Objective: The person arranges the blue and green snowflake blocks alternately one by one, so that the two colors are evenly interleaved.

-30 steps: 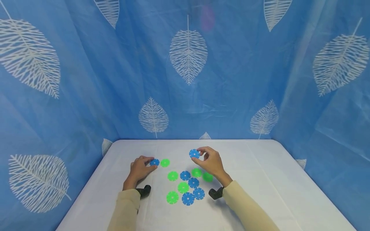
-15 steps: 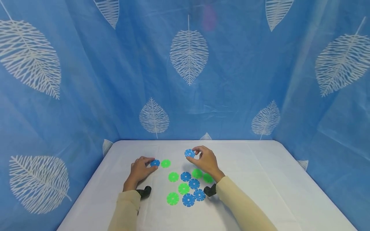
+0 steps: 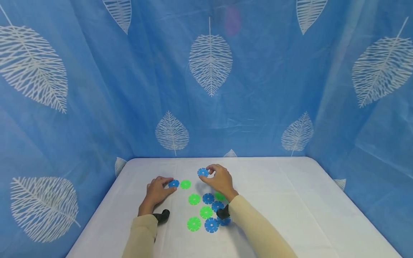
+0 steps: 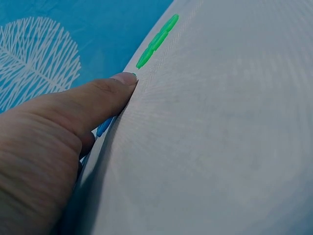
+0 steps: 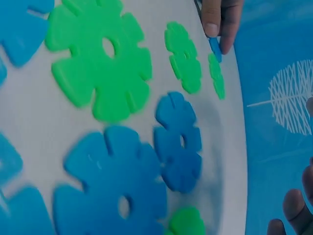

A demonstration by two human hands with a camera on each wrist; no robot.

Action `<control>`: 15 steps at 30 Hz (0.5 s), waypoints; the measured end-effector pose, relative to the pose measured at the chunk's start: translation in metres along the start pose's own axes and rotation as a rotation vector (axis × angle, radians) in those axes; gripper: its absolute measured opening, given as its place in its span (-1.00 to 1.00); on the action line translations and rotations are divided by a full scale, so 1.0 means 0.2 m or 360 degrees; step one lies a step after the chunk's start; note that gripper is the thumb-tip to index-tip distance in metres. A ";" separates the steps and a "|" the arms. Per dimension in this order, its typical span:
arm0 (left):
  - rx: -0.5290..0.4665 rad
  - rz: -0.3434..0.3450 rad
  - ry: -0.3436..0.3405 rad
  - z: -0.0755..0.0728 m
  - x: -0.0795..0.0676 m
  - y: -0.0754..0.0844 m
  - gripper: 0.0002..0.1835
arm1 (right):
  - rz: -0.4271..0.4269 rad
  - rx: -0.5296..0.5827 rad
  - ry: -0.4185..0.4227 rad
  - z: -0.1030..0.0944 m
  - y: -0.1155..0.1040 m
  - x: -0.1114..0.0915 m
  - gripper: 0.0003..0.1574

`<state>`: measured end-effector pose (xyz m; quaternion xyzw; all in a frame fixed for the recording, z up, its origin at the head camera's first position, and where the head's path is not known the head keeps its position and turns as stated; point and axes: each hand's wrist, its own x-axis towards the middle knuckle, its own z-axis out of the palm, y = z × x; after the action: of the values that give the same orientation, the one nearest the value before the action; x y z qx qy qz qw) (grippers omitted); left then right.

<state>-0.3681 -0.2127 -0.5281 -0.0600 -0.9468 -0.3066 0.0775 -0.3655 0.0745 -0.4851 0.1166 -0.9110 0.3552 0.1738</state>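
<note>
In the head view, my left hand (image 3: 157, 191) holds a blue notched interlocking disc (image 3: 174, 183) at its edge between thumb and fingers, low at the tabletop. A green interlocking disc (image 3: 185, 184) lies just right of it. My right hand (image 3: 221, 179) pinches another blue disc (image 3: 203, 172) above the table, with a shadow beneath. In the left wrist view, the thumb of the left hand (image 4: 63, 122) hides most of its blue disc (image 4: 102, 127). Fingers of the right hand (image 5: 298, 205) show at the right wrist view's edge; the disc they pinch is out of that view.
Several loose green discs (image 3: 194, 224) and blue discs (image 3: 211, 225) lie between the arms, some partly under the right wrist's black mount (image 3: 223, 212). A blue curtain (image 3: 258, 107) with white leaves surrounds the white table (image 3: 290, 215) at the back and sides.
My right hand has moved left with its blue disc, nearing the left hand's pair of discs. Its forearm now covers a green disc seen before. My left hand has stayed in place.
</note>
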 end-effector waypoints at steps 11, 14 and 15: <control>0.0010 -0.0023 0.0018 0.02 0.01 -0.01 -0.44 | 0.0065 -0.0049 -0.0060 0.13 -0.04 -0.04 -0.44; 0.0011 -0.0015 0.0026 0.01 0.01 -0.01 -0.44 | 0.0088 -0.0109 -0.0045 0.14 -0.04 -0.03 -0.43; 0.0011 -0.0020 0.0021 0.01 0.01 -0.01 -0.44 | 0.0093 -0.0129 -0.0045 0.15 -0.04 -0.03 -0.43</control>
<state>-0.3709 -0.2132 -0.5304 -0.0517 -0.9477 -0.3041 0.0818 -0.3649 0.0488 -0.5029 0.0879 -0.9300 0.3213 0.1552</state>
